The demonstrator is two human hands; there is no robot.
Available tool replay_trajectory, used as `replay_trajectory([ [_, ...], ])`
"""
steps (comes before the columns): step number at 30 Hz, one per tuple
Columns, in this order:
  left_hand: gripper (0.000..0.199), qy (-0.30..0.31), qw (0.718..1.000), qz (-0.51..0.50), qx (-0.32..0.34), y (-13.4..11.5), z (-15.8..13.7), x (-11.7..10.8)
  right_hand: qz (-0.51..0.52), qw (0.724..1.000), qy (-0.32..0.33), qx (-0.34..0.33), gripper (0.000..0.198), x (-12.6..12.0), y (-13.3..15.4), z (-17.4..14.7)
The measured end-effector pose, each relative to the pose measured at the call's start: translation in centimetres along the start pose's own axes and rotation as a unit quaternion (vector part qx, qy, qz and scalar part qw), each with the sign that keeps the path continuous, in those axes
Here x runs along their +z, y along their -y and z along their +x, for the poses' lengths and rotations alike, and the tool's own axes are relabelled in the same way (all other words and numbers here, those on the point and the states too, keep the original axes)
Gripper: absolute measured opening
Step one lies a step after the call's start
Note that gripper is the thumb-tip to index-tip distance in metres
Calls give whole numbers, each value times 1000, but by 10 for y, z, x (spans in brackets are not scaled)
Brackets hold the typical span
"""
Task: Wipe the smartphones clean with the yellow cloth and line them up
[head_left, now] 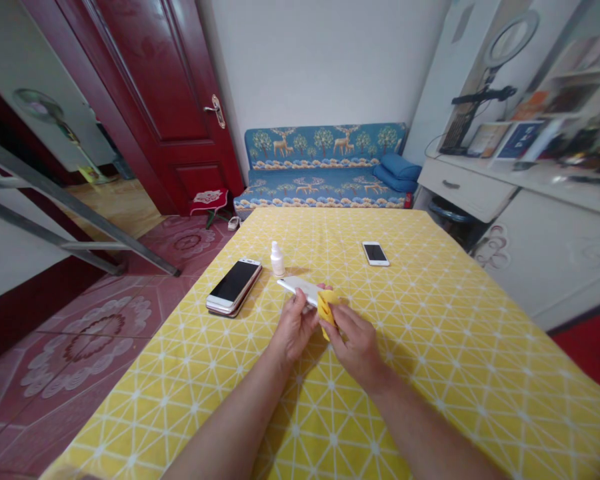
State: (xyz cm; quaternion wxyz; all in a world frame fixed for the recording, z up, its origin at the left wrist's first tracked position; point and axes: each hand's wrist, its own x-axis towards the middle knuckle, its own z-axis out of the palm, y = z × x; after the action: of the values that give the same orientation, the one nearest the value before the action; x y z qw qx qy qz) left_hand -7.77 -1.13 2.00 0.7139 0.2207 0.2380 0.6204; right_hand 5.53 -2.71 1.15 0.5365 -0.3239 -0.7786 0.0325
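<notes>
Lying near the left edge of the bench (430, 347), a stack of phones (234, 285) rests with a dark screen uppermost; piling them up probably saves room and keeps them out of the way of the arms. Just right of it and a little farther off, a small white bottle (277, 259) stands upright, its cap on top, within easy reach, and standing it up would seem the safer way to keep whatever it holds.

Then, in the near middle, the left hand (296, 328) grasps a white phone (303, 288), thumb on its pale upper face and the other fingers underneath. That grip looks meant to steady it while leaving the right end free. The phone is held over the bench, its far-left end pointing toward the bottle. Around its right end goes a yellow cloth (326, 310), folded and pinched by the right hand (353, 337), perhaps so that the cloth touches more than one side.

Farther off to the right lies another phone (375, 253), white-rimmed, dark screen up, well apart from the stack, perhaps to keep it separate.
</notes>
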Motion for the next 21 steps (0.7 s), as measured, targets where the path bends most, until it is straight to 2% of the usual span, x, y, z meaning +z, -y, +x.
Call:
replay_trajectory([
  [5,41,9,1000,-13,-15,-3,0,-1,-23,995,20,100,26,-11,-9,4],
  [7,42,11,1000,3,-9,-2,1,-3,-36,994,30,99,26,-16,-11,3],
  [11,33,-51,996,73,17,0,3,-7,-45,995,44,83,27,-19,-11,1],
  [13,31,-63,991,116,14,1,2,-8,-24,995,41,87,28,-18,-11,0],
  [17,33,-21,985,160,-56,-1,-3,-5,21,993,10,112,27,-20,-11,5],
  [21,32,15,981,151,-120,-6,-9,-1,24,982,-43,184,22,-25,-19,11],
])
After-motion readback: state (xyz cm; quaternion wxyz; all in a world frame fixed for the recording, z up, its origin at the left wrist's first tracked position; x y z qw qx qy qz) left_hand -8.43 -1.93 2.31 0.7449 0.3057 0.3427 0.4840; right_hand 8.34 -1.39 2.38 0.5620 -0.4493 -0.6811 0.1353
